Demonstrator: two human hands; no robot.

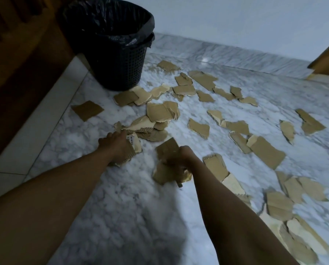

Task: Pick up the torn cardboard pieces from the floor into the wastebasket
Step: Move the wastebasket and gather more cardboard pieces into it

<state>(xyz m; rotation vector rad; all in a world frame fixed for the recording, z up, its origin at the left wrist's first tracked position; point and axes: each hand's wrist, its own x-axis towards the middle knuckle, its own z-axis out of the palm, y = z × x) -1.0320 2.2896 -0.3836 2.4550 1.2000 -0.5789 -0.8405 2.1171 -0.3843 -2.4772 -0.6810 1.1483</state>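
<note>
Torn brown cardboard pieces (199, 129), ragged with corrugated edges, litter the marble floor (121, 207). Right hand (179, 157) is clenched around several. Left hand (115, 144) is palm-down on a pile beside it, clasp unclear. Black-lined wastebasket (119, 60) stands beyond the left hand.

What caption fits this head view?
Left hand and right hand grab torn brown cardboard pieces off marble floor beside black mesh wastebasket.

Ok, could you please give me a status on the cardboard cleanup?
Right hand grips a cardboard bunch, left hand grips cardboard scraps on the floor. Many torn pieces scattered on floor. Wastebasket upright ahead-left, nothing blocking it.
</note>
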